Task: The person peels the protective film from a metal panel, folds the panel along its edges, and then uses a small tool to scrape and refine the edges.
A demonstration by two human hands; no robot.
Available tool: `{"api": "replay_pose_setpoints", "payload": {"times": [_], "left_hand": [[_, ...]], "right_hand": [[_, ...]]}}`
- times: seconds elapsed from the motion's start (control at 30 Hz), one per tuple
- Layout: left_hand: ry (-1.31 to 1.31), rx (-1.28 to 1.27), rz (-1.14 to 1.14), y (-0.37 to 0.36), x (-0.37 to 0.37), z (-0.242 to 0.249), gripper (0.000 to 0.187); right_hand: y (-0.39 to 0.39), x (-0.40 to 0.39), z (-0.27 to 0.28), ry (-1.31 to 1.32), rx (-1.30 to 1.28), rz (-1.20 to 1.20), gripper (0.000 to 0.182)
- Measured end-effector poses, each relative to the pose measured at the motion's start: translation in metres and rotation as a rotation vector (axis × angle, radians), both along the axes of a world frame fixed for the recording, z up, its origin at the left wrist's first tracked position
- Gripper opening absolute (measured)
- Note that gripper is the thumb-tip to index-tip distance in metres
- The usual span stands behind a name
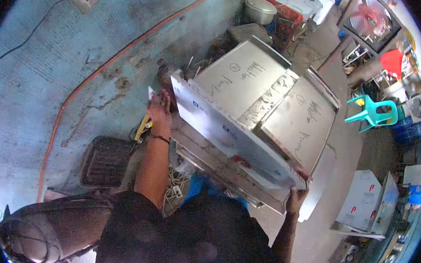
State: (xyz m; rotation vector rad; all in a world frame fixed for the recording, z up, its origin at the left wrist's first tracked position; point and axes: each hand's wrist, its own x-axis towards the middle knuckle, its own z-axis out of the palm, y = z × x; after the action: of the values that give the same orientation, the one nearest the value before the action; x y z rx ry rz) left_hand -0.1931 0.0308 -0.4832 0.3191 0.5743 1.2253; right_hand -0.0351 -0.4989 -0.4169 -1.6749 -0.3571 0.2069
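The biggest thing in view is a long stainless sheet-metal panel [230, 129], folded along its edges and still wearing protective film with small blue marks. It stands on edge along the near side of two flat steel panels [246, 81] marked with handwriting, which lie on a low bench [207, 157] beside the blue-painted wall [64, 59].

A piece this long and thin will probably feel moderately heavy but mostly awkward: stiff along the folded flanges, springy and prone to twist across its flat face. The film makes the surface slick, and cut edges and corners are likely sharp on bare skin. Holding it at both far-apart ends, on the folded rims and not the flat, looks like the soundest way to keep it from sagging or swinging.

That is how it is held. The left hand [160, 110] is clenched over the far-left upper corner, fingers wrapped on the edge. The right hand [295, 199] closes its grip on the near-right lower corner, thumb on the face.

Around: a turquoise plastic chair [374, 112] to the right, white cartons [362, 201] on the floor, a dark motorcycle seat [54, 230] near left.
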Motion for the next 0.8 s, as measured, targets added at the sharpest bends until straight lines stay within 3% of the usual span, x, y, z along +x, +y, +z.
{"api": "replay_pose_setpoints", "payload": {"times": [0.03, 0.07, 0.1, 0.17, 0.3, 0.37, 0.4, 0.43, 0.47, 0.5, 0.53, 0.57, 0.6, 0.67, 0.73, 0.77, 0.8], "left_hand": [[-0.029, 0.103, -0.132, 0.004, 0.001, 0.002, 0.024], [0.348, 0.056, 0.050, 0.000, 0.015, -0.001, 0.029], [0.342, 0.044, 0.050, 0.002, 0.017, -0.007, 0.029], [0.621, 0.377, -0.210, 0.004, 0.021, -0.026, 0.024], [0.475, 0.369, -0.116, 0.011, 0.041, -0.051, 0.028], [0.470, 0.386, -0.115, 0.018, 0.043, -0.073, 0.027], [0.473, 0.411, -0.114, 0.020, 0.040, -0.082, 0.026], [0.476, 0.398, -0.116, 0.013, 0.039, -0.067, 0.026], [0.528, 0.377, -0.077, -0.001, 0.041, -0.033, 0.025], [0.576, 0.359, -0.042, -0.009, 0.046, -0.014, 0.024], [0.414, 0.407, 0.090, -0.011, 0.053, -0.029, 0.026], [0.404, 0.405, 0.078, -0.013, 0.055, -0.021, 0.026], [0.470, 0.332, 0.048, -0.016, 0.055, -0.005, 0.028], [0.531, 0.258, 0.019, -0.018, 0.053, -0.011, 0.030], [0.402, 0.564, 0.074, -0.017, 0.052, -0.052, 0.035], [0.397, 0.560, 0.077, -0.014, 0.055, -0.053, 0.035], [0.679, 0.741, 0.261, -0.013, 0.057, -0.049, 0.036]], "right_hand": [[0.009, -0.006, 0.019, -0.063, -0.007, -0.019, 0.090], [0.003, 0.000, 0.013, -0.164, -0.057, -0.032, 0.093], [0.021, -0.006, 0.050, -0.153, -0.101, 0.039, 0.095], [0.024, -0.017, 0.061, -0.191, -0.149, 0.023, 0.095], [0.025, -0.031, 0.087, -0.198, -0.345, -0.034, 0.096], [0.028, -0.028, 0.115, -0.443, -0.359, -0.023, 0.097], [0.026, -0.025, 0.118, -0.504, -0.299, -0.131, 0.096], [0.025, -0.024, 0.123, -0.565, -0.240, -0.241, 0.095], [0.045, -0.025, 0.144, -0.711, -0.450, -0.253, 0.089], [0.102, -0.040, 0.164, -0.538, -0.325, -0.197, 0.079], [0.144, -0.046, 0.187, -0.425, -0.442, -0.034, 0.068], [0.186, -0.050, 0.189, -0.396, -0.451, 0.158, 0.058], [0.229, -0.050, 0.194, -0.519, -0.648, 0.307, 0.058], [0.305, -0.046, 0.186, -0.765, -0.725, 0.497, 0.054], [0.352, -0.043, 0.170, -0.837, -0.902, 0.678, 0.050], [0.368, -0.043, 0.170, -0.842, -0.907, 0.679, 0.050], [0.379, -0.044, 0.170, -0.788, -1.009, 0.691, 0.046]]}}
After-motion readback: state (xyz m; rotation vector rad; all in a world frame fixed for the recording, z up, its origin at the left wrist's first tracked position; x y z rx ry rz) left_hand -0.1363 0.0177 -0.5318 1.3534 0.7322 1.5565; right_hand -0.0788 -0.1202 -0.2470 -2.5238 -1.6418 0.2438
